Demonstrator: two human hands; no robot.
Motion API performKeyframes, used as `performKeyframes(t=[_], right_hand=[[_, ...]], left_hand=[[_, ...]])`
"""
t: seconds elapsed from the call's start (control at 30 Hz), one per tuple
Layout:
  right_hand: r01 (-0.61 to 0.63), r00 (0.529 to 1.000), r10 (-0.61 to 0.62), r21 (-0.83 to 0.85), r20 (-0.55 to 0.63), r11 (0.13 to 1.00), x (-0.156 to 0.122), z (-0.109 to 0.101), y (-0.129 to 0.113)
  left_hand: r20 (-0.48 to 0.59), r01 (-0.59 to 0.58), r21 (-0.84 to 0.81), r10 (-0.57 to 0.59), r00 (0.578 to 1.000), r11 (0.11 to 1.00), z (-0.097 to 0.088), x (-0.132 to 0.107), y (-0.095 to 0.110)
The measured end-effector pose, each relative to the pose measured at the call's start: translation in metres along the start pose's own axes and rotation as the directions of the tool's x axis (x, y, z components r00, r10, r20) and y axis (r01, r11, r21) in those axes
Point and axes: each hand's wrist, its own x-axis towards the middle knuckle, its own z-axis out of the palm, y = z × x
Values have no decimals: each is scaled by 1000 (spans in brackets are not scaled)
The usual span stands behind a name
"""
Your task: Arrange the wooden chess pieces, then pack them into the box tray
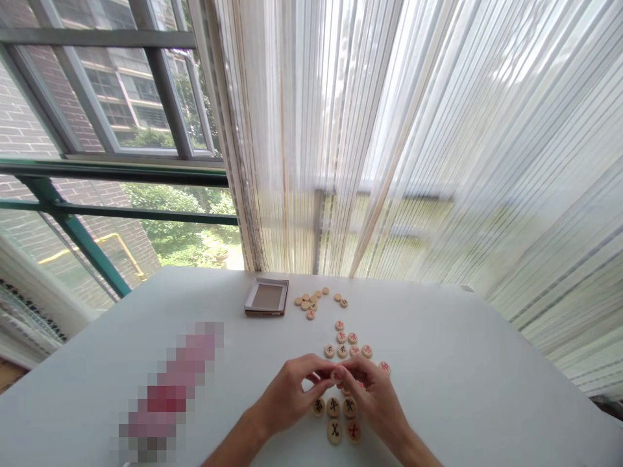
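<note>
My left hand [291, 397] and my right hand [372, 394] meet over the white table [487, 389], fingertips pinched together on a round wooden game piece [335, 374] with a red mark. Below the fingers lie several wooden discs [333, 407] with black and red characters. More discs [346, 338] with red marks lie just beyond the hands. A further loose group of discs [311, 301] sits near the far edge, mostly blank side up.
A small flat open box [267, 298] lies at the far edge, left of the far discs. A blurred pink patch [170, 389] covers part of the table's left. Sheer striped curtains [413, 130] and a window [107, 130] stand behind.
</note>
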Motion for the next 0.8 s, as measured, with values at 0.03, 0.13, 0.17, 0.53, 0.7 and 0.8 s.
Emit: performKeyframes(t=[0.03, 0.13, 0.17, 0.53, 0.7, 0.8], right_hand=[[-2, 1000, 2, 13, 2, 1000, 0, 0, 0], [1, 1000, -2, 45, 6, 999, 1, 0, -1], [2, 1000, -3, 52, 8, 999, 1, 1, -2], [34, 998, -38, 81, 48, 996, 1, 0, -12], [49, 997, -53, 79, 59, 996, 1, 1, -14], [49, 997, -53, 74, 54, 996, 1, 2, -12]], left_hand=[[-5, 0, 8, 0, 1000, 1000, 0, 0, 0], [-27, -3, 32, 4, 1000, 999, -1, 0, -2], [-38, -9, 34, 10, 999, 999, 0, 1, -3], [-108, 17, 53, -11, 994, 998, 2, 1, -10], [-86, 60, 42, -56, 995, 997, 4, 0, -11], [-70, 62, -13, -63, 996, 998, 4, 0, -10]])
